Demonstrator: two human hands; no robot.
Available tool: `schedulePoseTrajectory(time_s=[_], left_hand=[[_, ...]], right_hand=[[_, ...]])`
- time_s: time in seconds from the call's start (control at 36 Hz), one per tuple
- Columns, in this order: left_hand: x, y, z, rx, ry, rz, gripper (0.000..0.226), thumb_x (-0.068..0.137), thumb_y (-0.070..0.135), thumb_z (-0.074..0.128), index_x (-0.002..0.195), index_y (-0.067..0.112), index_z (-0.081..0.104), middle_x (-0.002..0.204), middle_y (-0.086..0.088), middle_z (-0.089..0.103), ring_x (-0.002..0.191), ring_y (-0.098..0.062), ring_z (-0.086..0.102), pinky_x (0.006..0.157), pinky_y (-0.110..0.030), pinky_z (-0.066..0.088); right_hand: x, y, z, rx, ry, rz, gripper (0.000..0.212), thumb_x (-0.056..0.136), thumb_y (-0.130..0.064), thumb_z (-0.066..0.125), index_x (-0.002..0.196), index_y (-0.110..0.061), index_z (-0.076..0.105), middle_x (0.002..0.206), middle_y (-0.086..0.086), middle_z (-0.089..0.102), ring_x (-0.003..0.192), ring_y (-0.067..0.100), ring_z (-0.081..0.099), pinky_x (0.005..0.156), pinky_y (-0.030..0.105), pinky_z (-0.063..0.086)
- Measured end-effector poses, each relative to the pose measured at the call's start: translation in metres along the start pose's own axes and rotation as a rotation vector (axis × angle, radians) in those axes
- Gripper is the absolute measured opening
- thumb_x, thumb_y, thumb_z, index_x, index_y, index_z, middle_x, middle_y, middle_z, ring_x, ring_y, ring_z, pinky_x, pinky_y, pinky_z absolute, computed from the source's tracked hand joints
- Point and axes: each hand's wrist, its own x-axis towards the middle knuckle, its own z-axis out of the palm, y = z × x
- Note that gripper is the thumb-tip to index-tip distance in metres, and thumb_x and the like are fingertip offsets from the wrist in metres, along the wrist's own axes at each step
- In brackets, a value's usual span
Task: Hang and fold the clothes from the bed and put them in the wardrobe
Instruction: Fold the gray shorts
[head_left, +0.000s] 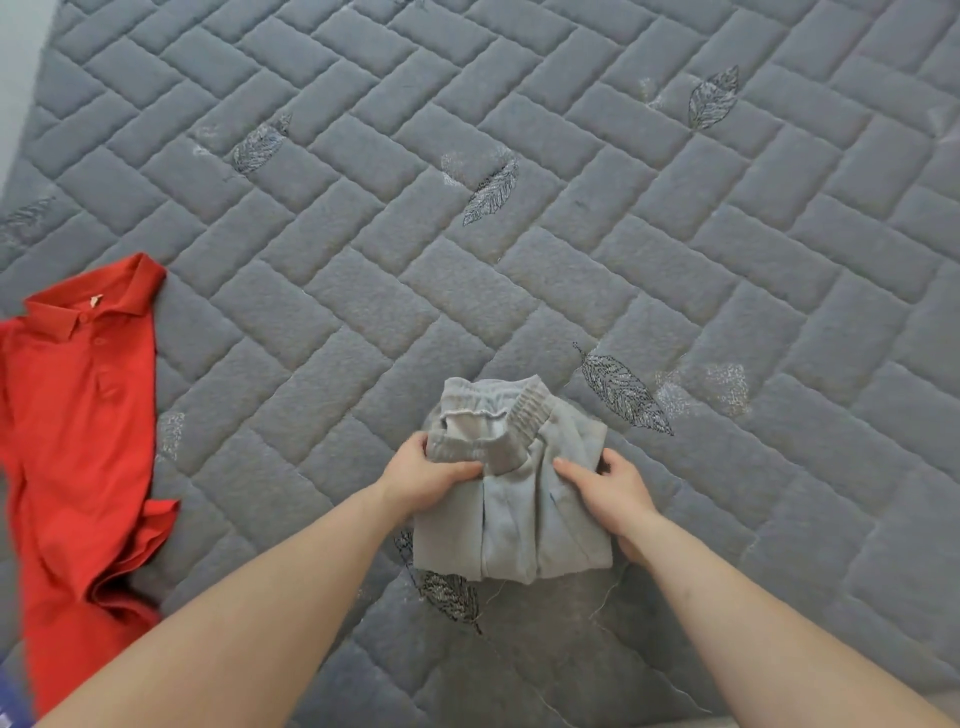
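Note:
A pair of light grey sweatpants (519, 525), folded into a compact bundle with the elastic waistband on the far side, lies on the grey quilted bed (519, 234) near its front edge. My left hand (423, 475) grips the bundle's left side just below the waistband, thumb on top and fingers tucked under the cloth. My right hand (610, 493) holds the right side, thumb lying across the top and fingers curled round the edge. A red polo shirt (78, 441) lies spread out at the left of the bed, collar pointing away from me.
The bed cover has a brick-pattern quilting with embroidered leaves and spreads wide beyond the bundle. A pale wall strip (21, 62) shows at the top left. A bit of blue (10, 696) sits at the bottom left corner.

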Motion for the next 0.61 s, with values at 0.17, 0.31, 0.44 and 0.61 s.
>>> schedulePoseTrajectory(time_s=[0.17,0.31,0.44,0.61], left_hand=[[-0.017,-0.009,-0.009,-0.24,-0.361,-0.116,0.034,0.086,0.036,0.08,0.117,0.021,0.076,0.113,0.0,0.077,0.107,-0.017,0.073,0.103,-0.04,0.053],[-0.021,-0.02,-0.009,-0.113,-0.339,-0.249,0.041,0.087,0.05,0.073,0.118,0.023,0.074,0.112,0.001,0.077,0.109,-0.02,0.071,0.103,-0.039,0.052],[-0.013,-0.017,-0.001,0.273,-0.169,-0.177,0.07,0.077,0.056,0.078,0.125,0.008,0.061,0.11,-0.001,0.07,0.096,-0.018,0.069,0.086,-0.038,0.057],[-0.021,0.031,0.008,0.665,0.2,0.361,0.105,0.073,0.053,0.073,0.155,0.019,0.017,0.152,-0.002,0.024,0.141,-0.027,0.028,0.114,-0.043,0.033]], right_hand=[[-0.005,-0.001,-0.012,0.232,-0.115,0.075,0.019,0.085,-0.024,0.073,0.099,-0.012,0.075,0.086,0.007,0.078,0.083,0.027,0.072,0.085,0.043,0.058],[-0.004,0.015,-0.026,0.022,-0.173,0.054,0.02,0.094,-0.031,0.066,0.098,-0.014,0.076,0.087,-0.001,0.078,0.081,0.018,0.073,0.077,0.032,0.057],[-0.008,0.041,-0.027,-0.178,-0.022,0.003,0.027,0.089,-0.048,0.072,0.104,-0.026,0.067,0.102,-0.009,0.071,0.101,0.012,0.066,0.092,0.031,0.051],[-0.061,0.082,-0.008,0.184,0.337,0.17,0.072,0.075,-0.051,0.083,0.132,-0.021,0.052,0.121,-0.001,0.061,0.11,0.019,0.061,0.105,0.039,0.045]])
